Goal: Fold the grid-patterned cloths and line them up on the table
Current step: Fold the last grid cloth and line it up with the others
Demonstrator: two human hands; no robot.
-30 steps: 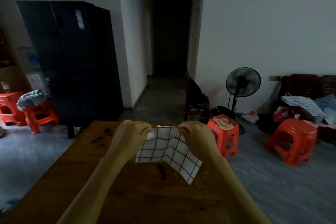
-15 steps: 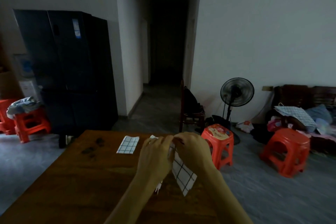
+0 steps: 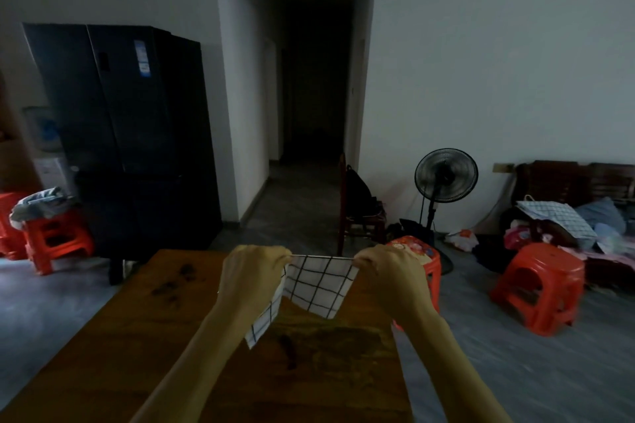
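One grid cloth [image 3: 318, 285] held taut above the desk's [image 3: 144, 336] far edge, two hands, left grip [image 3: 252, 271] and right grip [image 3: 388, 273] each pinching a top corner, four red stools around

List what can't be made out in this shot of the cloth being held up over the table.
- Fingertips of the left hand and right hand: head view, hidden behind the knuckles where they pinch the grid cloth.
- Cloth's fold count: layers overlap, and the left forearm covers part.
- Table: near end cut off by the bottom edge; hands and cloth block the far middle.
- Fridge label: too small, dim.
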